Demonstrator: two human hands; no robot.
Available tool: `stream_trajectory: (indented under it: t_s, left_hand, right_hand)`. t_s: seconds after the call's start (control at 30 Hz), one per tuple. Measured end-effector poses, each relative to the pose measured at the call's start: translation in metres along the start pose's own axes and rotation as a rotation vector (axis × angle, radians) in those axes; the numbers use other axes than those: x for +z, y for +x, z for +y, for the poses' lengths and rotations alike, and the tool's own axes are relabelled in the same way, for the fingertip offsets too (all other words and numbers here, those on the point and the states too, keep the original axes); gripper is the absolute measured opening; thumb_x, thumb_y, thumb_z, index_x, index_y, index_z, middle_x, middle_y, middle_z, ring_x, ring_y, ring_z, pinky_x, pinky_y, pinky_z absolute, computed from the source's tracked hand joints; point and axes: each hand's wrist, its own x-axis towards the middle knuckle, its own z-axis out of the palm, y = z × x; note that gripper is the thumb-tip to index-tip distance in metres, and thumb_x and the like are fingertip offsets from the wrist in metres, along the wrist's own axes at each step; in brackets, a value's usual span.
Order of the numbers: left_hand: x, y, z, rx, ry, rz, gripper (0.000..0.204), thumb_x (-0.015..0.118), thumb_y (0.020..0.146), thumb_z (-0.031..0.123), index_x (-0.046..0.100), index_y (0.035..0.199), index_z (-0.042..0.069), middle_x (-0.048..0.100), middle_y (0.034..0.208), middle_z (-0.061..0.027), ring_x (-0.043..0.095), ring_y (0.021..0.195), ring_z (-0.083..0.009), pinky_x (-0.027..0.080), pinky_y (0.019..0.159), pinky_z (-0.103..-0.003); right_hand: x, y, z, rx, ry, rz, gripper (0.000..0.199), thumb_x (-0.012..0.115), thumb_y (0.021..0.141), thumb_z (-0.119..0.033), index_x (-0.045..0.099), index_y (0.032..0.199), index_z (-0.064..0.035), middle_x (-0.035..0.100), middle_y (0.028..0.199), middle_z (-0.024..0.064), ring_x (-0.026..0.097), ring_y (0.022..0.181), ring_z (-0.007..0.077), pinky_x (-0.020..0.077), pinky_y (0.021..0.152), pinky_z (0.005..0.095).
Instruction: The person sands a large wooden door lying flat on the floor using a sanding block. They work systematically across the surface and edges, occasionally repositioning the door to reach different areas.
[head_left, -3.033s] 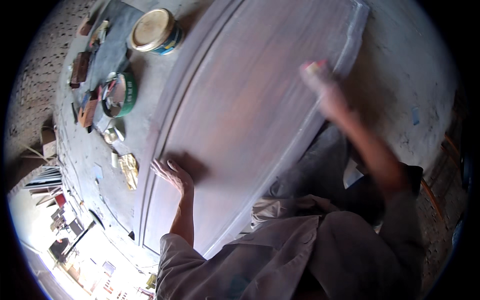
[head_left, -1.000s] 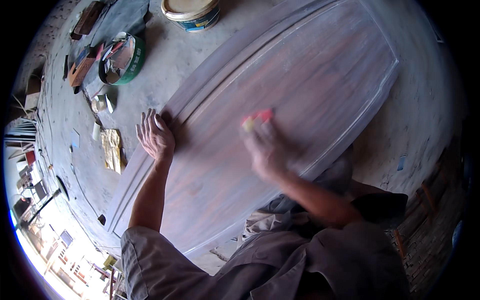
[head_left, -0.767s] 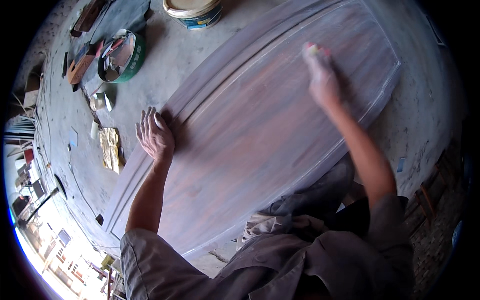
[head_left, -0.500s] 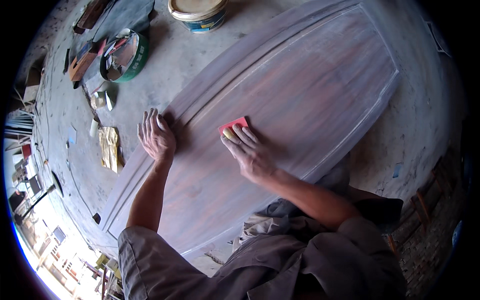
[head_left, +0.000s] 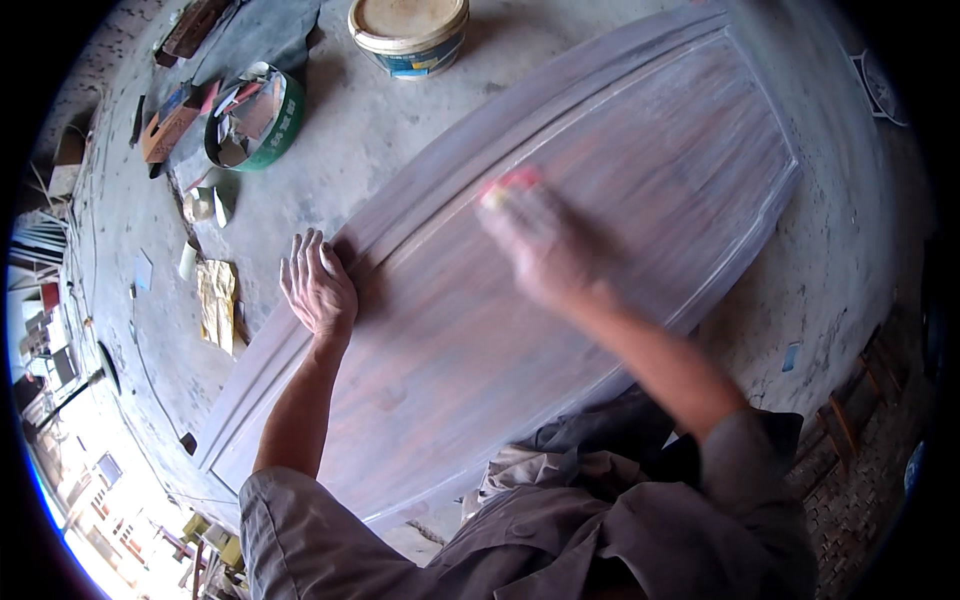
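Concrete floor (head_left: 330,185), grey, extending past the panel's edges.

Wooden panel (head_left: 450,330), dusty reddish-brown, grooved border; lies slantwise before the person, near edge beside the lap. Its face runs on past the right hand to the upper-right end, giving sweeping room.

Lidded bucket (head_left: 408,22) and green tub (head_left: 287,130) of scraps, apart from the far edge, presumably to avoid crowding.

Left hand (head_left: 322,290), fingers extended over that border, probably steadying.

Right hand (head_left: 540,245), blurred, fingers over a pad; pinched or merely pressed, cannot tell.

Red pad (head_left: 512,182), apparently abrasive, near the groove.
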Motion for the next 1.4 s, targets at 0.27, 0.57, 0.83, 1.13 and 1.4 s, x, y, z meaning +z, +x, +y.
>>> stream_trajectory:
  t_s: [0.27, 0.57, 0.83, 1.13, 1.4]
  left_hand:
    - [-0.001, 0.0, 0.0, -0.038, -0.046, 0.005, 0.033, 0.045, 0.107, 0.026, 0.066, 0.127, 0.01, 0.065, 0.138, -0.0072, 0.05, 0.141, -0.025, 0.031, 0.119, -0.048]
    - [0.002, 0.002, 0.004, -0.019, -0.067, 0.032, 0.031, 0.048, 0.107, 0.025, 0.066, 0.126, 0.01, 0.066, 0.136, -0.0071, 0.052, 0.139, -0.0257, 0.032, 0.118, -0.048]
    - [0.011, 0.002, 0.014, -0.025, -0.087, -0.021, 0.03, 0.049, 0.106, 0.024, 0.064, 0.127, 0.011, 0.065, 0.139, -0.0055, 0.049, 0.142, -0.0246, 0.03, 0.119, -0.048]
    - [0.009, 0.003, 0.012, -0.036, -0.076, -0.006, 0.031, 0.046, 0.106, 0.025, 0.067, 0.125, 0.011, 0.065, 0.138, -0.0061, 0.049, 0.142, -0.0243, 0.031, 0.118, -0.046]
    - [0.008, -0.001, 0.001, -0.002, -0.037, 0.025, 0.034, 0.044, 0.107, 0.026, 0.068, 0.125, 0.01, 0.067, 0.135, -0.0063, 0.054, 0.137, -0.0261, 0.034, 0.116, -0.046]
  right_hand:
    - [0.002, 0.04, 0.025, 0.347, -0.244, 0.072, 0.053, 0.054, 0.097, -0.006, 0.046, 0.148, 0.0006, 0.044, 0.152, 0.0249, 0.045, 0.136, 0.0468, 0.0365, 0.115, 0.0532]
    - [-0.037, 0.038, 0.11, 0.41, 0.414, 0.145, 0.036, 0.052, 0.104, -0.012, 0.059, 0.137, 0.0009, 0.068, 0.125, 0.0174, 0.063, 0.121, 0.0277, 0.0507, 0.102, 0.0357]
    - [0.054, -0.028, -0.099, -0.084, 0.143, -0.024, 0.055, 0.057, 0.093, -0.015, 0.053, 0.148, -0.0034, 0.053, 0.149, 0.0228, 0.048, 0.14, 0.0417, 0.0339, 0.12, 0.0522]
    - [-0.04, -0.005, 0.133, 0.601, 0.286, 0.151, 0.045, 0.051, 0.099, -0.005, 0.054, 0.143, -0.002, 0.066, 0.128, 0.0234, 0.066, 0.115, 0.0334, 0.0521, 0.099, 0.039]
    - [-0.003, -0.056, -0.043, -0.094, 0.173, -0.035, 0.053, 0.057, 0.089, -0.004, 0.061, 0.141, -0.0092, 0.057, 0.146, 0.0186, 0.046, 0.142, 0.0411, 0.0308, 0.122, 0.0527]
